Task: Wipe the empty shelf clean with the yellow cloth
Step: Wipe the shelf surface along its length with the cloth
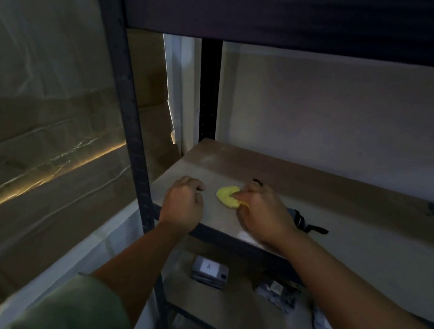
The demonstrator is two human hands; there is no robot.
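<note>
The yellow cloth point(228, 196) lies bunched on the pale board of the shelf point(350, 230), near its front left corner. My right hand point(264, 211) presses down on the cloth's right side, fingers closed over it, and hides part of it. My left hand point(183, 203) rests on the shelf's front left edge, a short gap left of the cloth, fingers curled in and holding nothing. Both forearms reach in from below.
A dark strap or small bag point(303, 223) lies on the shelf just right of my right hand. Black metal uprights point(131, 129) and the upper shelf beam point(278, 13) frame the bay. A labelled box point(209, 271) and packets sit on the lower shelf. Wrapped cartons point(42, 121) stand to the left.
</note>
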